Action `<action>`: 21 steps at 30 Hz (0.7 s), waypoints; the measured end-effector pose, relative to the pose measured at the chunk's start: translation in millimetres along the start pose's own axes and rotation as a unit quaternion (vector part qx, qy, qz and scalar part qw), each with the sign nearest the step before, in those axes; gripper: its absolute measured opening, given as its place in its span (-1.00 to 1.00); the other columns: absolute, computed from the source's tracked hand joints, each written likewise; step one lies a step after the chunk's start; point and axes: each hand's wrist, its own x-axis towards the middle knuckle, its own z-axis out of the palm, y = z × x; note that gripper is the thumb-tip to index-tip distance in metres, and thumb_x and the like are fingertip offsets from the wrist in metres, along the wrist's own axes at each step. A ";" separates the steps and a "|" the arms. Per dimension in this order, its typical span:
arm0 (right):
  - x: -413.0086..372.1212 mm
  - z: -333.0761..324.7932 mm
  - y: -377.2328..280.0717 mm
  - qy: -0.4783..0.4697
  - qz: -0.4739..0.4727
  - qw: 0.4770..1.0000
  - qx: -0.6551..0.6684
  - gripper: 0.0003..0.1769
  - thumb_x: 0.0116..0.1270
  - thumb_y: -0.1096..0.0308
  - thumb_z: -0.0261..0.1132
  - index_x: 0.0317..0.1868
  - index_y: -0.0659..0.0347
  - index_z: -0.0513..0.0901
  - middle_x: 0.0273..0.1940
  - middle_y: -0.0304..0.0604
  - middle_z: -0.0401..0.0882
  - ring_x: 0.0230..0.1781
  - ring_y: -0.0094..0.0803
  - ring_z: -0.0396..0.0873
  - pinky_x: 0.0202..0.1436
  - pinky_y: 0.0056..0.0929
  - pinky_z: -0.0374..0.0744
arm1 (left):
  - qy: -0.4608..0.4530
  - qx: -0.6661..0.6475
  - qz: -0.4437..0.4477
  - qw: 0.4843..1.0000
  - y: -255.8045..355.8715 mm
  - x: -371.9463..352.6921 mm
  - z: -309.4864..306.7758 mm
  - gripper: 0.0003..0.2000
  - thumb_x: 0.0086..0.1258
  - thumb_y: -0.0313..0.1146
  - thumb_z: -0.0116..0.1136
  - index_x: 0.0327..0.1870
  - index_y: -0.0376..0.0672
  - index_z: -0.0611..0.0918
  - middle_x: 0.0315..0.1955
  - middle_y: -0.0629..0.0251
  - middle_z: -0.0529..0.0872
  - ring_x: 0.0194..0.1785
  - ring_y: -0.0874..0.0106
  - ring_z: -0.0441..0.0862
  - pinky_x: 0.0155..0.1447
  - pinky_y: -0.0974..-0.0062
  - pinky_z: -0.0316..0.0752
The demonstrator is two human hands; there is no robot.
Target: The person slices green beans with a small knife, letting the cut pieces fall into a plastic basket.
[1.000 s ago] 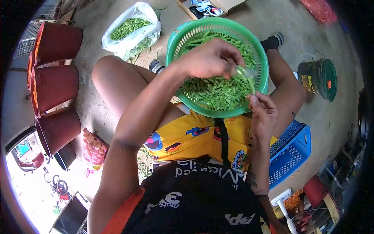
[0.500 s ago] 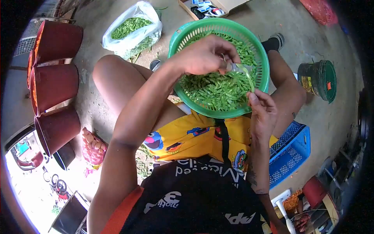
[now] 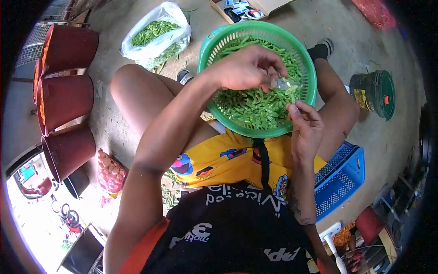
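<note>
My left hand is closed over the green basket, pinching a small, pale, blade-like tool. The fingers hide most of that tool. Beside it, my right hand is closed at the basket's near right edge, its thumb and finger pinching a green bean by the lower end. The bean's upper end lies right at the tool. Under both hands, sliced green beans fill the basket, with longer whole-looking pods toward the far side.
A white plastic bag of sliced beans stands at the upper left. Red buckets line the left side, near a net bag. A blue crate and a dark lidded bucket are to the right. An open cardboard box sits beyond the basket.
My left hand has moved slightly right and down with the tool. The bean in my right hand now shows shorter, and my right hand has shifted up a little.
</note>
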 end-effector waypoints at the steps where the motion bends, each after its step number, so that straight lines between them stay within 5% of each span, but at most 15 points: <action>1: 0.0 2.2 -0.2 0.000 0.001 1.000 0.000 -0.71 0.42 0.63 0.50 0.12 0.46 0.76 -0.05 0.02 0.85 -0.03 -0.38 0.81 0.15 -0.49 0.71 | -0.003 -0.018 0.002 1.000 0.0 0.7 2.7 -0.69 0.39 -0.66 0.25 0.13 -0.31 0.76 -0.22 0.36 0.80 -0.20 0.59 0.73 -0.08 0.61 0.63; 9: -2.6 -6.5 -4.8 0.011 0.003 1.000 -0.008 -0.72 0.43 0.62 0.50 0.12 0.46 0.77 -0.06 -0.03 0.85 -0.05 -0.42 0.80 0.13 -0.50 0.70 | 0.038 0.032 -0.037 0.998 5.7 -3.9 -23.1 -0.66 0.40 -0.64 0.31 0.20 -0.33 0.74 -0.19 0.33 0.80 -0.17 0.58 0.74 -0.10 0.62 0.64; 16: -4.3 8.4 -4.5 -0.003 -0.011 1.000 0.010 -0.74 0.46 0.58 0.50 0.11 0.46 0.77 -0.08 -0.03 0.85 -0.06 -0.47 0.77 0.10 -0.55 0.66 | -0.042 0.005 0.001 0.999 -2.0 4.1 14.1 -0.64 0.37 -0.69 0.33 0.19 -0.35 0.73 -0.23 0.33 0.79 -0.14 0.55 0.73 0.04 0.57 0.65; 21: -5.7 0.4 -5.5 -0.070 0.078 0.994 -0.034 -0.74 0.50 0.52 0.48 0.12 0.46 0.77 -0.07 -0.06 0.85 -0.05 -0.47 0.78 0.13 -0.51 0.68 | -0.034 0.034 -0.013 0.999 2.4 2.1 6.3 -0.67 0.37 -0.69 0.35 0.15 -0.34 0.74 -0.21 0.32 0.80 -0.12 0.56 0.74 0.04 0.56 0.66</action>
